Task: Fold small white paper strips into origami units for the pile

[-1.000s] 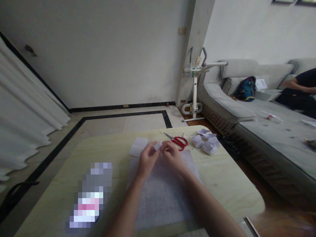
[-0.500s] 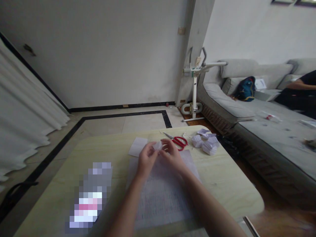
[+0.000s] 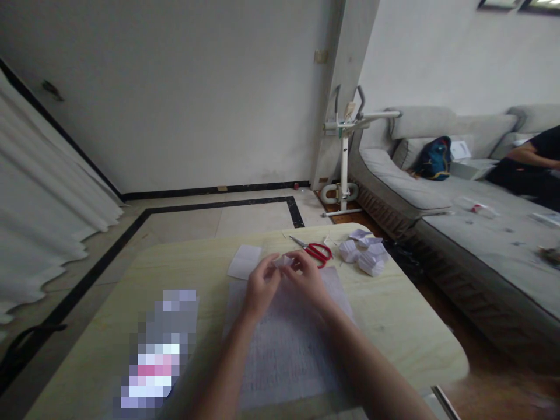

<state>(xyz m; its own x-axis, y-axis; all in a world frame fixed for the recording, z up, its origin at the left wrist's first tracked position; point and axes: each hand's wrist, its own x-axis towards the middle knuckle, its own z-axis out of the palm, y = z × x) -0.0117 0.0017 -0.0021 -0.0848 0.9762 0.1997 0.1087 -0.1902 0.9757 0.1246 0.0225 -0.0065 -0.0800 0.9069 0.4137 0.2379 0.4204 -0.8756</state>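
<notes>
My left hand [image 3: 263, 281] and my right hand [image 3: 304, 275] meet over the table, their fingers closed on a small folded white paper [image 3: 283, 262] between them. Beneath my wrists lies a large printed sheet [image 3: 289, 350]. A white paper piece [image 3: 245, 262] rests just left of my left hand. Scissors with red handles [image 3: 318, 252] lie open beyond my right hand. Several folded paper pieces [image 3: 371, 259] are grouped farther right on the table.
A blurred-out object [image 3: 157, 350] lies on the left of the wooden table [image 3: 406, 332]. Behind stands a white exercise machine [image 3: 345, 157]. At right, a grey sofa [image 3: 406, 181] holds a blue backpack [image 3: 437, 158]; a person [image 3: 531, 163] sits there.
The folded paper has turned and moved slightly lower between my fingers. My right hand has shifted a little, with its fingertips drawn over the paper.
</notes>
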